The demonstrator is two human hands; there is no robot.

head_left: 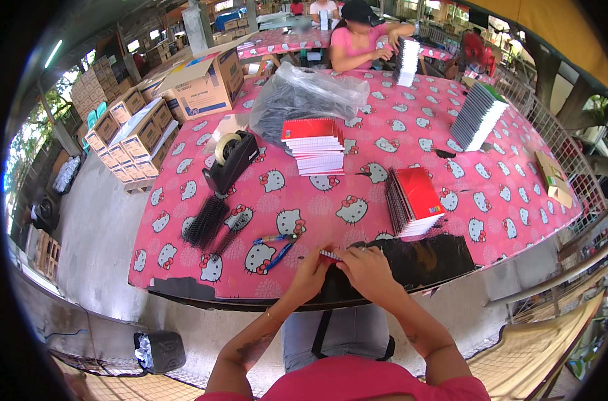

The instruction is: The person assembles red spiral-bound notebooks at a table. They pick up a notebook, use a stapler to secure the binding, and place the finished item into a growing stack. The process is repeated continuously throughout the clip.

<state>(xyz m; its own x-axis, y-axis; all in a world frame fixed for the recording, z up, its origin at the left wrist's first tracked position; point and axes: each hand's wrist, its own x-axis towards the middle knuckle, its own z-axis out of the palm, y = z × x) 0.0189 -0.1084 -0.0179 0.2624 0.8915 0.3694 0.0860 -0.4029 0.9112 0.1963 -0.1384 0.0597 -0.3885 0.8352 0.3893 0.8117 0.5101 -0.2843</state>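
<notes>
My left hand (312, 271) and my right hand (367, 267) both hold a small red notebook (330, 254) at the table's near edge, over a black sheet (427, 257). The fingers pinch along the notebook's edge. Blue-handled pliers (277, 247) lie just left of my left hand. Black spiral binding combs (213, 224) lie further left. A stack of red spiral notebooks (414, 200) stands to the right of my hands, and another stack of red notebooks (315, 145) sits mid-table.
The table has a pink cartoon-cat cloth (357, 170). A black tape dispenser (230, 160), a clear bag of black combs (304, 97) and dark notebook stacks (477, 117) stand on it. A person in pink (360, 40) works at the far end. Cardboard boxes (140, 127) sit left.
</notes>
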